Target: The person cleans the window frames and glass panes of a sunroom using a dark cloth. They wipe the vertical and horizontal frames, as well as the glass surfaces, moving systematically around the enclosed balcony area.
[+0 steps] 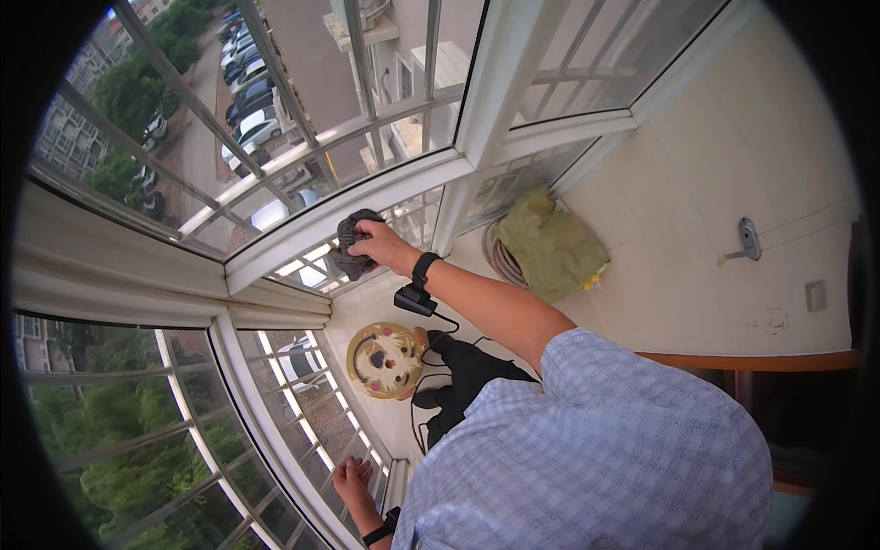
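Note:
My right hand is closed on a crumpled dark grey cloth, held against or close to the white window frame rail between the upper and lower panes. A black strap with a small black device sits on that wrist. Low in the picture, beside the lower left window, my left hand has its fingers curled loosely, and nothing shows in it; a black band is on that wrist. Metal bars run outside the glass.
A round stool with a smiling face pattern stands on the floor near my feet. An olive-green cloth bag rests by a coiled hose in the window corner. A door handle is on the right. A cable hangs by my legs.

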`<state>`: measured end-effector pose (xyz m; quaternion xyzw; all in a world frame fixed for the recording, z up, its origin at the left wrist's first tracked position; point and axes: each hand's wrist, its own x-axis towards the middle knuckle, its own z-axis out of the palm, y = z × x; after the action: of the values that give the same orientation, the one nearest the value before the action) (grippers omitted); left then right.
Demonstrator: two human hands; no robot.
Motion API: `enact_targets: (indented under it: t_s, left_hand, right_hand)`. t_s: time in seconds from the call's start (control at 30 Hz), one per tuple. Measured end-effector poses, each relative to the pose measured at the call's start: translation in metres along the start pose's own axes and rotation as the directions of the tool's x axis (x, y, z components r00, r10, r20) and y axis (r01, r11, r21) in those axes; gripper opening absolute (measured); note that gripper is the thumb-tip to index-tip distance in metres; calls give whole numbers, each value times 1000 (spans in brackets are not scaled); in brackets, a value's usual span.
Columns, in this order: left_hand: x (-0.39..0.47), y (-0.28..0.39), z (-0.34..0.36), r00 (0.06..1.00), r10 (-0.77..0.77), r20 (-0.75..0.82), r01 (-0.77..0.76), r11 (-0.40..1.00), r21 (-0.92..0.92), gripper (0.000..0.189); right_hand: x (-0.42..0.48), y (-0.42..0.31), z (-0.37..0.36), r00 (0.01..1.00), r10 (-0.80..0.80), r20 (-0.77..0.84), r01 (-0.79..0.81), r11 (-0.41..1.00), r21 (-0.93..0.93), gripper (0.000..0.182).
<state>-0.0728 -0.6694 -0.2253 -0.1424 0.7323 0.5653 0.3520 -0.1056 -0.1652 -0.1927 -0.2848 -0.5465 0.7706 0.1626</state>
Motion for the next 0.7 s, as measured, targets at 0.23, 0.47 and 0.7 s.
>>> enact_targets:
  t_s: [0.23, 0.47, 0.7]
  left_hand:
    - [-8, -20, -19, 995, 9, -100, -19, 994, -104, 26]
    - [-20, -65, -32, 983, -104, -149, 69, 973, -219, 29]
    - [1, -58, -22, 990, -112, -88, 98, 984, -148, 28]
  right_hand:
    - [-10, -60, 9, 995, -95, 6, 89, 956, 281, 20]
    - [-14, -78, -118, 709, -206, -675, 506, 815, 283, 17]
    - [9, -22, -171, 591, 93, -801, 301, 896, 326, 30]
